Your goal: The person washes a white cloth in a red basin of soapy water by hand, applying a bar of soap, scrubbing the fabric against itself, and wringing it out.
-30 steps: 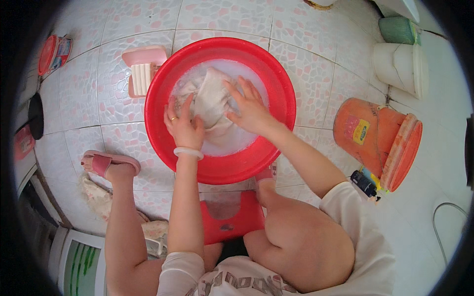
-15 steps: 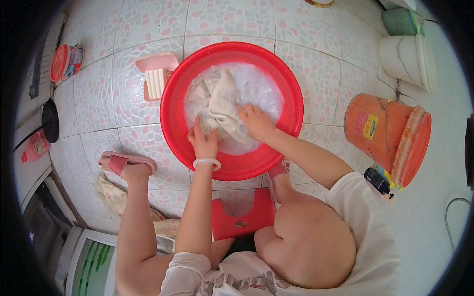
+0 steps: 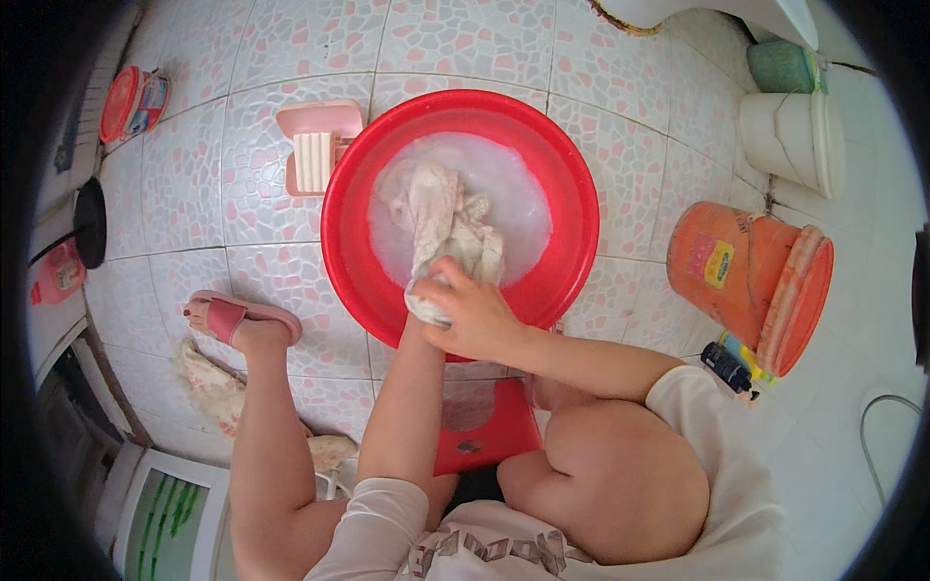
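A red plastic basin (image 3: 578, 213) on the floor holds cloudy, whitish water. A wet off-white cloth (image 3: 441, 208) rises out of the water, bunched and twisted, and runs toward me at the basin's near side. My right hand (image 3: 475, 315) is closed on the near end of this cloth, right by my left wrist. My left forearm (image 3: 407, 387) reaches up to the same spot. Cloth and my right hand cover my left hand, so its fingers are hidden.
Left of the basin lies a pink soap dish (image 3: 318, 118) with a ribbed cream bar (image 3: 314, 163). An orange bucket (image 3: 717, 261) lies tipped at right, a dark bottle (image 3: 727, 362) beside it. Farther back is a white bucket (image 3: 785, 136). A red stool (image 3: 494, 431) stands between my legs.
Both hands were spread apart on the cloth in the water. Now the cloth is drawn toward me over my left hand, and my right hand has crossed left and grips it.
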Demonstrator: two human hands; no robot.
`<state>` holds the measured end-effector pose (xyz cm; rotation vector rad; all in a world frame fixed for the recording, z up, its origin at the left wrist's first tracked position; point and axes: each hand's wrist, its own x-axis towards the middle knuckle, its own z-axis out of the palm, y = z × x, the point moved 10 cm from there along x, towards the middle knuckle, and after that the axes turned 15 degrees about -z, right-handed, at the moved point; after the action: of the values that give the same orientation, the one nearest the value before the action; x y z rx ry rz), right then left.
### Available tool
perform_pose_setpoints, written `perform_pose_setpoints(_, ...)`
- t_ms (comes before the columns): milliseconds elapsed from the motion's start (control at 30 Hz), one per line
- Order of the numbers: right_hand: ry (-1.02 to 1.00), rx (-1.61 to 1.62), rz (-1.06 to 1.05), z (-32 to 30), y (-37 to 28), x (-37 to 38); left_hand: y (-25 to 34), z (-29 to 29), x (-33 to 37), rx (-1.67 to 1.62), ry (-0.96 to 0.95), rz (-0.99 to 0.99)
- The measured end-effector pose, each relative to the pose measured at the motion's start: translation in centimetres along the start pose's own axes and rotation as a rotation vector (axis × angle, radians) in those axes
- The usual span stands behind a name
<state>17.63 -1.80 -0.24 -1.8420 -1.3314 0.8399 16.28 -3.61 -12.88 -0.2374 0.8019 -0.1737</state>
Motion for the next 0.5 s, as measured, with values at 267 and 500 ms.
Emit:
perform_pose_setpoints(267, 0.124, -0.311, -0.253, -0.7, 1.2, 3.1, 1.3, -2.6, 0.1, 0.043, 0.157, 0.275)
perform_pose_setpoints(500, 0.209, -0.393, 0.132, -7.0, 10.2, 4.3, 1.6, 0.9, -2.0, 0.208, 0.115, 0.255)
